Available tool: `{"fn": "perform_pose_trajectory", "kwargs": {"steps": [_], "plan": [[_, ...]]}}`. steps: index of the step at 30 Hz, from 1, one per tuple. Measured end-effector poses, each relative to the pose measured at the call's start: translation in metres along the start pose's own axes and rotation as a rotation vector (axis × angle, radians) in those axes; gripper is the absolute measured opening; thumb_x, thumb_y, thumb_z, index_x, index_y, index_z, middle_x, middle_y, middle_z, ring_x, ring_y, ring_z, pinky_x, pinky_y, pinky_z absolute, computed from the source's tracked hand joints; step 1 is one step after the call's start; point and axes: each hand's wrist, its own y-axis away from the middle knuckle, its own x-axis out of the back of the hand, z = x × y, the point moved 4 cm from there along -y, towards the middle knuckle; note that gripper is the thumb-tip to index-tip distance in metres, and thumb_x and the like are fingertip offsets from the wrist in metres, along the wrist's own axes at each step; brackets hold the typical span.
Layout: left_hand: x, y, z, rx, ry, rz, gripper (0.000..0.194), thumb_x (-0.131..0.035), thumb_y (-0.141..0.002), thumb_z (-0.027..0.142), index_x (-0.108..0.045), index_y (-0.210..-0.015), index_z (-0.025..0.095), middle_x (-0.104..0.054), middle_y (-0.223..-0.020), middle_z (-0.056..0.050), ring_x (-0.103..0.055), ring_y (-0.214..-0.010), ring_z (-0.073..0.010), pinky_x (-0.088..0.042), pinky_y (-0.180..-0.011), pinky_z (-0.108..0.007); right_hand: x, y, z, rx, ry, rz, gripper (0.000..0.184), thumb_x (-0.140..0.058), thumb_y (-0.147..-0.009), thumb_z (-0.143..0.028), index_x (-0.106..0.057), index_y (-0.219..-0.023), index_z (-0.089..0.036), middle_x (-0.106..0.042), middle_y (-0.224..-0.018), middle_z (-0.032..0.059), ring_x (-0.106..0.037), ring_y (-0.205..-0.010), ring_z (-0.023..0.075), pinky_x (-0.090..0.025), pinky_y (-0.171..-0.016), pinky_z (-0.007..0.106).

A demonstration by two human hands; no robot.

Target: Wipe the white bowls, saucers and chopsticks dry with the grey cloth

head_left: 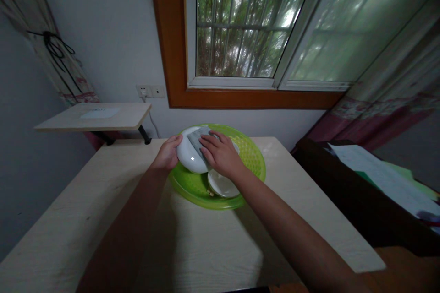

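Bowl, white and round (189, 153), sits over the far left part of the green basket (253, 158), with its smooth, bulgy outside turned up toward me. I can't tell if it touches the basket under it. My two hands are on it, one on each side. My left hand (168, 152) is by the left edge of the basket, and my right hand (222, 153) is over the middle of it. The bowl lies between them, so it is to the right of my left fingers and under my right ones. Being round, it has no long way and short way. The grey cloth (195, 138) does have a slant: its left edge runs from the far left side of the basket down toward the middle.

My left fingers are pinched on the bowl's edge, with the thumb on the outside; the other fingertips are hidden. My right fingers are laid nearly flat and a bit spread on the cloth, pushing it against the bowl. They are not in a fist. Both hands look just as near to the bowl.

Another white bowl (224, 187) sits inside the basket, at its near side, with little crumbs (210, 192) just beside it. Under the basket is the pale table (213, 242).
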Motion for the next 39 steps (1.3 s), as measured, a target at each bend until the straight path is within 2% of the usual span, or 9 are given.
{"fn": "perform_pose_trajectory", "kwargs": {"steps": [4,8,13,18,23,27,33,36,39], "plan": [[0.002,0.0,0.0,-0.002,-0.043,0.026,0.014,-0.074,-0.082,0.022,-0.07,-0.088,0.01,-0.072,-0.082,-0.007,-0.065,-0.071,-0.0158,-0.052,-0.072,-0.028,0.004,-0.001,0.005,-0.07,0.004,0.041,0.034,-0.046,-0.104,-0.032,-0.077,-0.109,-0.017,-0.075,-0.112,0.01,-0.056,-0.121,0.029,-0.042,-0.107,0.048],[0.002,0.001,0.001,-0.011,-0.046,0.039,0.011,-0.071,-0.084,0.02,-0.069,-0.088,0.01,-0.072,-0.083,-0.007,-0.066,-0.074,-0.0165,-0.052,-0.075,-0.029,0.006,0.0,0.0,0.04,-0.068,0.045,0.032,-0.049,-0.102,-0.029,-0.079,-0.099,-0.017,-0.077,-0.1,0.0081,-0.059,-0.118,0.0275,-0.045,-0.106,0.045],[-0.001,0.002,0.001,0.007,-0.03,0.0,0.011,-0.07,-0.085,0.019,-0.069,-0.089,0.01,-0.071,-0.082,-0.007,-0.065,-0.072,-0.0172,-0.052,-0.074,-0.03,0.004,0.001,-0.007,0.146,-0.123,-0.006,0.03,-0.05,-0.103,-0.031,-0.076,-0.115,-0.021,-0.074,-0.121,0.0048,-0.052,-0.131,0.0277,-0.042,-0.11,0.048],[0.002,-0.001,-0.002,-0.004,-0.008,0.016,0.016,-0.075,-0.081,0.021,-0.069,-0.092,0.011,-0.072,-0.084,-0.007,-0.067,-0.076,-0.017,-0.052,-0.078,-0.03,0.001,0.0,-0.002,0.038,-0.049,-0.011,0.036,-0.05,-0.103,-0.035,-0.068,-0.132,-0.023,-0.065,-0.138,0.0063,-0.047,-0.137,0.0299,-0.039,-0.112,0.053],[0.003,0.0,-0.002,0.003,-0.054,0.019,0.018,-0.073,-0.082,0.023,-0.07,-0.093,0.009,-0.073,-0.086,-0.009,-0.066,-0.075,-0.0179,-0.051,-0.078,-0.03,0.004,-0.001,0.009,-0.107,0.012,0.083,0.035,-0.047,-0.104,-0.032,-0.079,-0.107,-0.018,-0.076,-0.111,0.0091,-0.056,-0.122,0.0303,-0.042,-0.107,0.05],[0.004,0.0,-0.001,-0.001,-0.046,0.022,0.018,-0.074,-0.082,0.023,-0.07,-0.093,0.009,-0.072,-0.086,-0.008,-0.065,-0.074,-0.0171,-0.051,-0.076,-0.03,0.005,-0.001,0.005,-0.002,-0.041,0.045,0.037,-0.046,-0.104,-0.031,-0.08,-0.096,-0.017,-0.077,-0.095,0.0096,-0.062,-0.104,0.0258,-0.048,-0.099,0.044],[0.003,-0.001,-0.002,0.006,-0.01,-0.012,0.016,-0.076,-0.08,0.021,-0.068,-0.089,0.01,-0.07,-0.08,-0.006,-0.064,-0.069,-0.0148,-0.051,-0.069,-0.027,0.004,0.002,-0.01,0.181,-0.159,-0.021,0.032,-0.051,-0.102,-0.033,-0.072,-0.124,-0.023,-0.072,-0.125,0.0059,-0.056,-0.125,0.026,-0.045,-0.106,0.047],[0.002,0.0,-0.001,-0.001,0.02,-0.01,0.011,-0.075,-0.079,0.017,-0.068,-0.084,0.011,-0.069,-0.076,-0.003,-0.062,-0.065,-0.0124,-0.05,-0.068,-0.024,0.0,0.001,-0.009,0.153,-0.102,-0.049,0.039,-0.051,-0.102,-0.036,-0.063,-0.138,-0.026,-0.064,-0.14,0.0051,-0.049,-0.135,0.0283,-0.041,-0.111,0.051],[-0.001,0.001,0.0,-0.005,0.018,-0.004,0.011,-0.075,-0.08,0.019,-0.07,-0.085,0.011,-0.071,-0.079,-0.005,-0.065,-0.07,-0.0149,-0.053,-0.075,-0.027,-0.002,0.0,-0.003,0.053,-0.015,-0.025,0.04,-0.05,-0.103,-0.037,-0.062,-0.139,-0.023,-0.061,-0.144,0.0054,-0.046,-0.137,0.0315,-0.038,-0.111,0.053]]}}
